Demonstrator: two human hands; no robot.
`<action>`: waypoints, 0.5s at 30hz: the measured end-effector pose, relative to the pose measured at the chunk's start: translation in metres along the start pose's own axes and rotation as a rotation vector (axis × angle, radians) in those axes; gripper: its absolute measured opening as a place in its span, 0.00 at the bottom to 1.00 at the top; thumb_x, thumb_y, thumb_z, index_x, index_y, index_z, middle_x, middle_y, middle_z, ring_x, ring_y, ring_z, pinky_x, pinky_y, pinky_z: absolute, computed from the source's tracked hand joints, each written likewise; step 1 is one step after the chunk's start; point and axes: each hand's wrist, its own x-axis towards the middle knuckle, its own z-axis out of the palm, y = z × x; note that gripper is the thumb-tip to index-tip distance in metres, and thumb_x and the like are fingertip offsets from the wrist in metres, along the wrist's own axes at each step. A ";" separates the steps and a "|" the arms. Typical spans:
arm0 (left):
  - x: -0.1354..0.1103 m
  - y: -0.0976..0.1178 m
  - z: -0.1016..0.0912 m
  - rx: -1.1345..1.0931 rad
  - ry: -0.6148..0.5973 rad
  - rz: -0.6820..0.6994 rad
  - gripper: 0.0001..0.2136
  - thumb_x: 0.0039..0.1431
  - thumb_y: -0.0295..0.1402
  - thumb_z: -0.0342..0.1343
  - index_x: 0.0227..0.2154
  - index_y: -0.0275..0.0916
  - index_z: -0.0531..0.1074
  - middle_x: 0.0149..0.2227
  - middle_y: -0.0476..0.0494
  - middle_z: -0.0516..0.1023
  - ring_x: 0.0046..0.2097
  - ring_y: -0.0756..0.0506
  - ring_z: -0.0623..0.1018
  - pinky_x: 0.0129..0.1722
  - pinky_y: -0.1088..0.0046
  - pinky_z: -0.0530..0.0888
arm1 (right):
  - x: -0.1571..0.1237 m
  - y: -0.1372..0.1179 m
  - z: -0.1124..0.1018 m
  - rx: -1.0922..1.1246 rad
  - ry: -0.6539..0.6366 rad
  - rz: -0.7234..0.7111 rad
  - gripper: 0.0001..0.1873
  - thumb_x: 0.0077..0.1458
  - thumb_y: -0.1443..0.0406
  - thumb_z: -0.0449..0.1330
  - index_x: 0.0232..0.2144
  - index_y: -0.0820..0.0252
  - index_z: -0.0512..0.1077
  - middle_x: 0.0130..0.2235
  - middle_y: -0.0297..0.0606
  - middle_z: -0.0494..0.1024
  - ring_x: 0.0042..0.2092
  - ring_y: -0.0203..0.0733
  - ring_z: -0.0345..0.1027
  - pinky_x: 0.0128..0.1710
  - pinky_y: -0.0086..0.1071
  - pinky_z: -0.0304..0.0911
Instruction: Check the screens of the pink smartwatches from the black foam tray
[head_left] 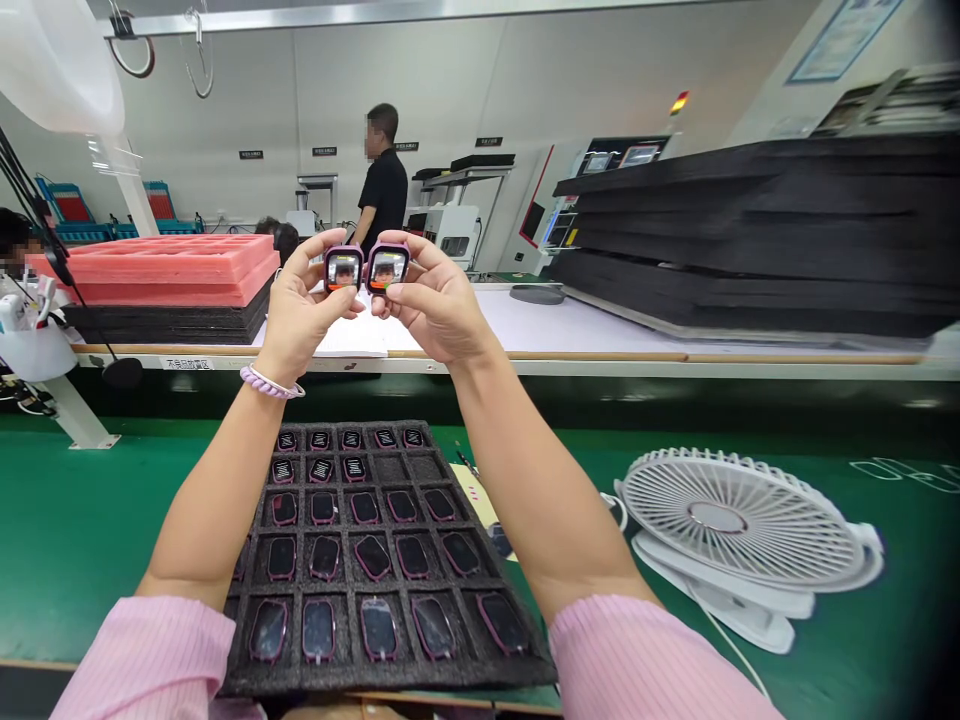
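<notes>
My left hand (pixel 304 295) pinches a purple-framed smartwatch body (pixel 344 270) between thumb and fingers. Right beside it, my right hand (pixel 439 300) grips a second smartwatch body (pixel 388 268) of the same kind. Both screens are lit and face me, each showing a picture with an orange strip along the bottom. Below my forearms lies a black foam tray (pixel 465 640) with rows of similar watch bodies in its pockets. Those in the two far rows show white marks on their screens; the nearer ones are dark. Two pockets in the second row hold nothing.
A white clip fan (pixel 742 520) rests on the green bench at right. Black foam trays (pixel 750 230) are stacked on the raised shelf, with pink foam trays (pixel 165 270) at left. A white cup (pixel 36 345) of tools stands far left. A person (pixel 384 180) stands beyond the shelf.
</notes>
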 end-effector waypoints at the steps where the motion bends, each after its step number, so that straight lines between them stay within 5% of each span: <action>1: 0.000 0.000 0.000 0.003 -0.001 0.003 0.29 0.52 0.39 0.75 0.56 0.49 0.72 0.43 0.46 0.78 0.36 0.45 0.83 0.37 0.69 0.82 | 0.000 0.000 0.000 -0.004 -0.002 0.001 0.35 0.49 0.54 0.75 0.57 0.51 0.70 0.44 0.36 0.72 0.38 0.42 0.71 0.37 0.36 0.71; 9: -0.005 -0.002 0.003 0.016 0.012 -0.015 0.27 0.53 0.39 0.74 0.55 0.49 0.72 0.43 0.47 0.78 0.34 0.46 0.82 0.36 0.69 0.82 | -0.006 0.004 0.002 -0.021 0.038 0.038 0.36 0.48 0.53 0.75 0.57 0.50 0.70 0.44 0.36 0.72 0.37 0.43 0.71 0.36 0.37 0.71; 15: -0.041 -0.008 0.005 -0.029 0.007 -0.088 0.28 0.50 0.34 0.72 0.55 0.47 0.72 0.47 0.45 0.78 0.36 0.48 0.83 0.40 0.70 0.83 | -0.035 0.026 0.012 0.122 0.033 0.066 0.33 0.46 0.62 0.72 0.55 0.51 0.69 0.44 0.34 0.74 0.35 0.40 0.72 0.39 0.37 0.73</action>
